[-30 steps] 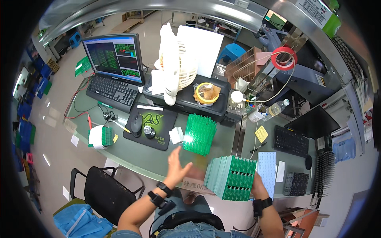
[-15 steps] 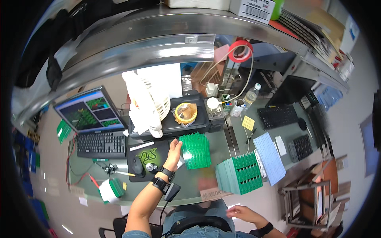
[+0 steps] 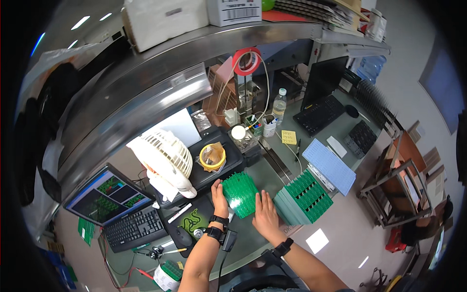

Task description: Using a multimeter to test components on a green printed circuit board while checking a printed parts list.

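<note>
A stack of green circuit boards (image 3: 241, 194) with jagged edges lies flat on the desk in front of me. My left hand (image 3: 220, 200) rests along the stack's left edge, its fingers stretched out and the thumb side against the boards. Flat against the right lower edge lies my right hand (image 3: 265, 214), with its fingers straight and side by side. Neither hand is wrapped round the boards. A taller block of green circuit boards (image 3: 311, 197), with rows of dark slots on top, stands just right of my right hand.
A white fan (image 3: 168, 160) and a yellow tape roll (image 3: 212, 157) sit behind the stack. On the left are a monitor (image 3: 104, 194), a keyboard (image 3: 134, 226) and a mouse (image 3: 182, 237). A light blue sheet (image 3: 329, 165) lies beyond the taller block; a bottle (image 3: 279, 107) stands farther back.
My right hand has come up from near my lap to the right edge of the board stack. My left hand stays at its left edge. The whole view has turned and shifted.
</note>
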`<state>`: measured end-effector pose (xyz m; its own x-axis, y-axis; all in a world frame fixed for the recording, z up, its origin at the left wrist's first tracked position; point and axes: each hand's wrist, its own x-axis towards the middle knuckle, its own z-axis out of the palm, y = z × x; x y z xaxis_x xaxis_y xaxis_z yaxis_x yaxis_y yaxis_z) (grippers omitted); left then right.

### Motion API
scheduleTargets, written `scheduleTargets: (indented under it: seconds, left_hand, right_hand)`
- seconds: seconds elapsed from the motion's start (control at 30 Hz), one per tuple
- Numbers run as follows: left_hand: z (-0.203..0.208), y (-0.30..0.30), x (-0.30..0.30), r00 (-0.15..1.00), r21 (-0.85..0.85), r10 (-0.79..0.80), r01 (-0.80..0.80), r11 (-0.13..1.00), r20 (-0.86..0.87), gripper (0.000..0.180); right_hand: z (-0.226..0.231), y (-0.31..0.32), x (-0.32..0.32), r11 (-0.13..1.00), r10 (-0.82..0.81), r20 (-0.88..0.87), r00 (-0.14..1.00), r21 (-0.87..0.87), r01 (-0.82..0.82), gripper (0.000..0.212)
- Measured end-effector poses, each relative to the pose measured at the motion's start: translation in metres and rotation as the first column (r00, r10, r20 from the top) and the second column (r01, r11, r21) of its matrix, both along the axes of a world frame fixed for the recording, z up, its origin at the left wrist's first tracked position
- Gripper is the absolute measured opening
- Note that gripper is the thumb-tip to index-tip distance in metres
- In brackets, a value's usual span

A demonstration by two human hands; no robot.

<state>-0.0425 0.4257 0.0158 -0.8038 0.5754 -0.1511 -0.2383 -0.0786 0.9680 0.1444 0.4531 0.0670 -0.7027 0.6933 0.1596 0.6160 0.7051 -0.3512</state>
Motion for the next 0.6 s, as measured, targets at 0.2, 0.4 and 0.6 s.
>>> scheduleTargets:
  seconds: [0.2,0.4,0.6]
  left_hand:
    - [0.000,0.007,-0.001,0.997,0.011,0.032,-0.033,0.999,0.069,0.036]
    - [0.000,0.010,-0.001,0.980,0.069,0.026,-0.040,0.997,0.199,0.042]
    - [0.016,0.019,0.016,0.965,0.090,-0.015,-0.008,0.996,0.260,0.047]
  right_hand:
    - [-0.012,0.023,-0.021,0.989,0.032,-0.080,0.996,-0.141,-0.043,0.071]
    - [-0.017,0.036,-0.047,0.906,-0.176,-0.211,0.961,-0.416,0.074,0.059]
    - [0.001,0.049,-0.055,0.774,-0.218,-0.154,0.964,-0.628,0.075,0.059]
